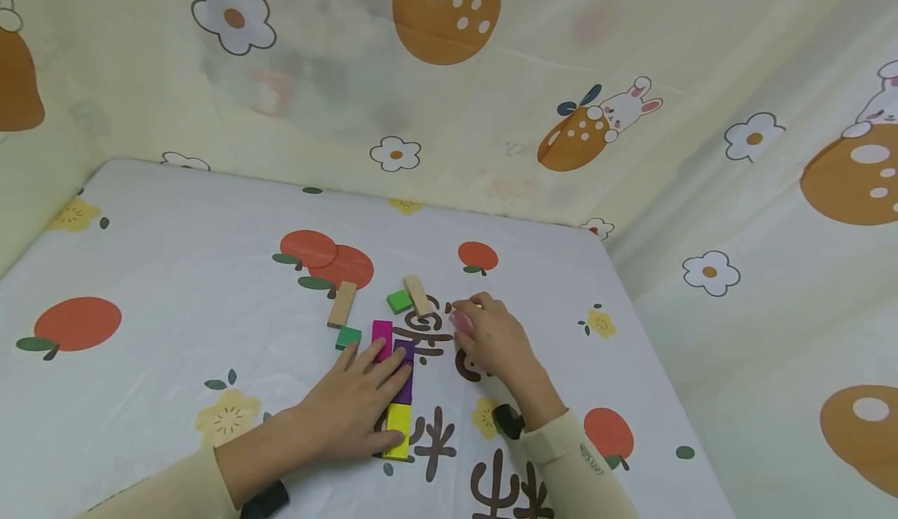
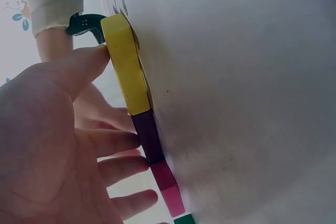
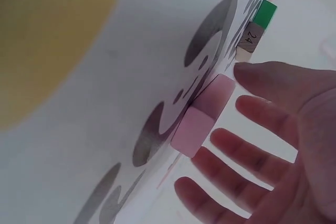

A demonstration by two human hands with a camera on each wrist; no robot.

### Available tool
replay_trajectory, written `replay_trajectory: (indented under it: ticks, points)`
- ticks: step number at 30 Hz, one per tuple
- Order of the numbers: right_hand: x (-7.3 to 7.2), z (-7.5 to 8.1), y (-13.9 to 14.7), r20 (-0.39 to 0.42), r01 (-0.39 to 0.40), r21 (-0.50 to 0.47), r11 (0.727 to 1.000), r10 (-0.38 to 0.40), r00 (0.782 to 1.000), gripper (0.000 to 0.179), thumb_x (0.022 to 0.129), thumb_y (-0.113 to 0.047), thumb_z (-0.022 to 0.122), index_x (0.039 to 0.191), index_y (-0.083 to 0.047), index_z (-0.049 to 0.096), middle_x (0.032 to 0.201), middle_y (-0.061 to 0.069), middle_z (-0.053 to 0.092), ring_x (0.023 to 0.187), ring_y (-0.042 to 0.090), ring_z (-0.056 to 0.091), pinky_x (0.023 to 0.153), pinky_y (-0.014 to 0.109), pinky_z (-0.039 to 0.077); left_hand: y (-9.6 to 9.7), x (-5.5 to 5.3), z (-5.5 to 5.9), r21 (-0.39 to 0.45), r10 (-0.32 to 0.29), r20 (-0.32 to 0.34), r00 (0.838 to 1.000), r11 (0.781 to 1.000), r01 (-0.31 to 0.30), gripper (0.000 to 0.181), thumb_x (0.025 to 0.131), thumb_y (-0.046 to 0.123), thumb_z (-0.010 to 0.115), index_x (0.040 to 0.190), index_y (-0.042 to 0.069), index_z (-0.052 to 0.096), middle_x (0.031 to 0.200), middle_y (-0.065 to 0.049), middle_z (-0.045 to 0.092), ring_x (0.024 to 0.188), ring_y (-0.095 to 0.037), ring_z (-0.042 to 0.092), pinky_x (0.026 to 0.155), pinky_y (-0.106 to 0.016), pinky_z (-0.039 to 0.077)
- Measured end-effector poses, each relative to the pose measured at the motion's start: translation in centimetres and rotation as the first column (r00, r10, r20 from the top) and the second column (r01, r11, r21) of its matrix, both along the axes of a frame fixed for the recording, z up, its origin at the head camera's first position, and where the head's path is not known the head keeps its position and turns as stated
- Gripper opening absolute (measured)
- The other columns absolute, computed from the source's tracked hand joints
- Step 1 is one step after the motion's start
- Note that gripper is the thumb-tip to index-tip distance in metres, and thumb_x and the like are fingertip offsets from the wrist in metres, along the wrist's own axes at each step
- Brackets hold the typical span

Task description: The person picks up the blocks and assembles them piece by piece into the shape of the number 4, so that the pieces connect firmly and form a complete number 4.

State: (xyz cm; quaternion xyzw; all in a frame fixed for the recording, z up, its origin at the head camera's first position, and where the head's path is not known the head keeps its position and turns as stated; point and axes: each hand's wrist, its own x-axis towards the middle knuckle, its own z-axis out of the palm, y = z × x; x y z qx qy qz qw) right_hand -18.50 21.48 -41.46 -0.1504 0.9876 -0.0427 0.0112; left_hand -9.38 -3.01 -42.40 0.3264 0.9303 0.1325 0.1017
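Observation:
My left hand [image 1: 354, 406] lies spread over a line of coloured blocks. Its thumb touches the yellow block [image 1: 397, 432]; its fingertips rest along the purple blocks [image 1: 403, 385] and near the magenta block [image 1: 382, 332]. A green block [image 1: 348, 338] is close to the fingertips. On the right, my right hand [image 1: 494, 340] reaches down around a pink block [image 3: 202, 118], which sits on the cloth. In the right wrist view, the thumb is by one end and the fingers are spread, fairly straight, beside it. Whether they touch it is unclear.
Ahead of the hands are two natural wood blocks, one on the left [image 1: 342, 305] and one on the right [image 1: 418, 295], beside another green block [image 1: 399, 301]. A printed white cloth [image 1: 175, 270] covers the table. Patterned curtains [image 1: 337, 114] rise behind and at the sides.

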Motion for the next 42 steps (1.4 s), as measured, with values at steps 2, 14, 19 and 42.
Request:
replay_trajectory:
  ticks: [2,14,19,42]
  points:
    - [-0.2,-0.2,0.1,0.012,0.006,0.010,1.000,-0.006,1.000,0.045,0.093,-0.024,0.076,0.137,-0.018,0.065,0.130,0.012,0.064,0.109,0.030,0.064,0.087,0.047,0.059,0.0,0.0,-0.1,-0.002,0.002,-0.002,1.000,1.000,-0.002,0.084,0.090,0.062,0.064,0.156,0.013,0.047,0.167,-0.010,0.037,0.156,-0.040,0.027,0.123,-0.068,0.020]
    - [-0.3,-0.5,0.4,0.016,-0.006,0.037,0.999,0.006,1.000,0.048,0.091,-0.019,0.080,0.136,-0.018,0.065,0.118,0.009,0.069,0.096,0.024,0.066,0.082,0.043,0.060,0.0,0.0,-0.4,-0.003,0.011,0.005,1.000,1.000,-0.011,0.084,0.090,0.062,0.065,0.156,0.015,0.046,0.167,-0.009,0.037,0.155,-0.040,0.029,0.122,-0.069,0.022]
    - [0.0,-0.6,0.2,-0.009,-0.023,0.013,1.000,0.023,1.000,0.046,0.092,-0.018,0.079,0.136,-0.019,0.065,0.117,0.009,0.070,0.096,0.024,0.066,0.083,0.043,0.060,0.1,0.0,-0.5,-0.004,0.015,0.015,1.000,1.000,-0.015,0.084,0.089,0.062,0.065,0.156,0.015,0.046,0.167,-0.009,0.037,0.155,-0.040,0.029,0.121,-0.069,0.023]
    - [2.7,0.4,-0.7,-0.055,-0.167,-0.105,0.980,0.162,0.985,0.046,0.095,-0.016,0.075,0.139,-0.023,0.065,0.117,0.001,0.071,0.108,0.022,0.067,0.093,0.042,0.059,0.0,0.0,-0.1,-0.005,0.006,0.032,0.999,1.000,-0.006,0.083,0.091,0.063,0.063,0.157,0.014,0.045,0.167,-0.009,0.036,0.156,-0.040,0.028,0.122,-0.069,0.023]
